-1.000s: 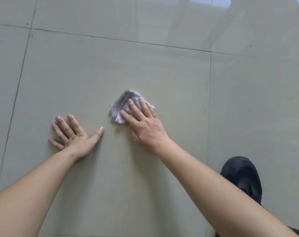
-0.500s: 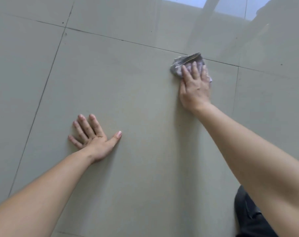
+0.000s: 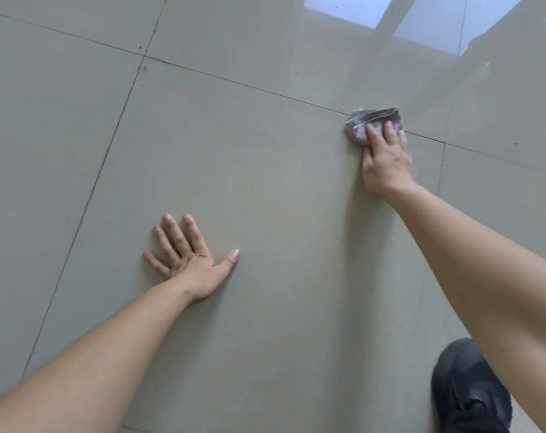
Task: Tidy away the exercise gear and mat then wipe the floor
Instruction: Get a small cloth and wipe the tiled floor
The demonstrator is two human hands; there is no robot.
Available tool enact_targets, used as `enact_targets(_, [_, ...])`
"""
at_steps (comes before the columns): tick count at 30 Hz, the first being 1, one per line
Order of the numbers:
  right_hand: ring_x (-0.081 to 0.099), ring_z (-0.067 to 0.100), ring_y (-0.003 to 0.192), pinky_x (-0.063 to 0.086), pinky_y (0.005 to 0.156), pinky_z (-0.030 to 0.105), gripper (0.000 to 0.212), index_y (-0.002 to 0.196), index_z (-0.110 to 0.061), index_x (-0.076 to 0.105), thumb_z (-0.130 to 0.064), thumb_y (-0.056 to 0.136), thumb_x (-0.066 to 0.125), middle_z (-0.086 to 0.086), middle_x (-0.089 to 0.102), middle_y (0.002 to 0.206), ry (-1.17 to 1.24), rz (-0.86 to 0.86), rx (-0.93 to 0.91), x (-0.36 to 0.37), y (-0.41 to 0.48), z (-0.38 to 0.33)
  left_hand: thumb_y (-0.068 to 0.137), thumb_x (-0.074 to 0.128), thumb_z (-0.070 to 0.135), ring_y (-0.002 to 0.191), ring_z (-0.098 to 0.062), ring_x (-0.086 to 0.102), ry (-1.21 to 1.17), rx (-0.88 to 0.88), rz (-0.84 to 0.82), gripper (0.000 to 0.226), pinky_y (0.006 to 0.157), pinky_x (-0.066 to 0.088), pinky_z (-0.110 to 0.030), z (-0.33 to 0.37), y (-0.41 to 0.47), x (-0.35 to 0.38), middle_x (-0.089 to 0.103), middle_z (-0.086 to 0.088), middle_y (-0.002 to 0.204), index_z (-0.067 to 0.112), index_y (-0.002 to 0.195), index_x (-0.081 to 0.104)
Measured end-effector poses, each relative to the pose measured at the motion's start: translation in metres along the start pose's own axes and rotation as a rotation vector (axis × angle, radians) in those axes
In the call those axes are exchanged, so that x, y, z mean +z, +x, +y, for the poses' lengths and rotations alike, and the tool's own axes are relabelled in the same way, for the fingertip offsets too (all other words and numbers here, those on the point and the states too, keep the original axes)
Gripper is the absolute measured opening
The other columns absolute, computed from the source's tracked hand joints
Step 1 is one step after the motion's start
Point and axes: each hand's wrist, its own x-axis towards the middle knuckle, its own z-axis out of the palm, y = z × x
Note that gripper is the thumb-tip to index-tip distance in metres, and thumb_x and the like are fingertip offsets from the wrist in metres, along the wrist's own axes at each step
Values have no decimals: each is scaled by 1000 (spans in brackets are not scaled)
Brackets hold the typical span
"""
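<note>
A crumpled grey-lilac cloth [image 3: 362, 125] lies on the glossy beige tiled floor [image 3: 265, 170], right on a grout line at the upper right. My right hand [image 3: 387, 157] presses flat on the cloth's near side, fingers covering part of it, arm stretched far out. My left hand [image 3: 190, 257] rests palm down on the tile at centre left, fingers spread, holding nothing. No exercise gear or mat is in view.
A black shoe [image 3: 468, 392] stands on the floor at the bottom right, beneath my right forearm. Dark grout lines cross the floor. A bright window reflection [image 3: 353, 7] shines on the tiles at the top right.
My right hand has pushed the cloth away from me and to the right, from beside my left hand out to the far grout line. My left hand stays planted on the tile.
</note>
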Motion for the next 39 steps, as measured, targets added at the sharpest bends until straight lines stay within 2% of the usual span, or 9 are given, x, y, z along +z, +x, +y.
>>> enact_targets(4, [0, 35, 153, 2, 124, 43, 56, 157, -32, 23, -27, 102, 33, 3, 6, 167, 51, 22, 106, 16, 16, -77, 85, 38, 76, 134, -36, -45, 1, 1, 10, 115, 108, -19, -64, -2, 2, 2, -49, -17, 145, 12, 142, -40])
enact_targets(8, [1, 33, 153, 1, 123, 43, 52, 153, -34, 34, -24, 102, 38, 1, 12, 167, -26, -124, -508, 46, -38, -147, 85, 39, 77, 136, -37, -43, 4, 7, 40, 116, 107, -19, -65, -4, 4, 5, -48, -17, 147, 12, 144, -36])
enact_targets(12, [7, 27, 154, 3, 124, 36, 53, 153, -32, 34, -22, 101, 35, -1, 19, 165, -196, -277, -979, 49, -66, -109, 84, 40, 77, 135, -35, -45, -18, 21, 57, 117, 107, -21, -64, -5, 7, 6, -49, -16, 146, 12, 145, -35])
enact_targets(20, [3, 30, 153, 10, 124, 41, 60, 157, -32, 21, -20, 100, 34, 1, 8, 167, -48, -71, -2, 23, -69, -29, 90, 40, 68, 139, -33, -40, -55, 89, 132, 106, 109, -21, -61, -10, 4, 11, -43, -14, 151, 14, 149, -29])
enact_targets(25, [1, 38, 152, 3, 122, 48, 61, 156, -29, 28, -26, 96, 32, 4, 12, 166, -73, -66, -416, 76, -143, -97, 95, 34, 43, 140, -37, 29, -223, 93, 687, 61, 109, 21, -52, -49, 1, 17, 28, -17, 156, 12, 147, 39])
enact_targets(29, [-5, 35, 153, -4, 124, 45, 56, 157, -31, 25, -20, 103, 38, 3, 9, 167, -194, -174, -875, 101, -180, -139, 101, 36, 42, 150, -33, 6, -206, -191, 742, 67, 118, 6, -57, -105, 13, 20, 8, -21, 162, 3, 153, 21])
enact_targets(32, [4, 31, 154, 4, 125, 42, 52, 154, -34, 31, -21, 103, 37, 0, 15, 165, -242, -281, -1121, 94, -152, -144, 99, 31, 52, 151, -32, -1, -113, -171, 703, 77, 118, -1, -58, -124, 17, 19, 0, -19, 163, 3, 155, 11])
enact_targets(35, [23, 39, 149, 24, 121, 50, 51, 148, -27, 45, -22, 98, 38, 9, 31, 160, -213, -223, -1067, 73, -95, -133, 99, 26, 54, 151, -33, -3, -92, -166, 694, 78, 118, 0, -60, -124, 20, 20, -1, -19, 163, 3, 155, 9])
enact_targets(39, [13, 34, 152, 14, 124, 42, 48, 153, -29, 36, -27, 105, 39, 10, 20, 164, -180, -94, -603, 34, -10, -114, 96, 18, 56, 151, -35, 2, -68, -177, 717, 80, 117, 4, -62, -124, 20, 22, 5, -21, 163, 1, 154, 14])
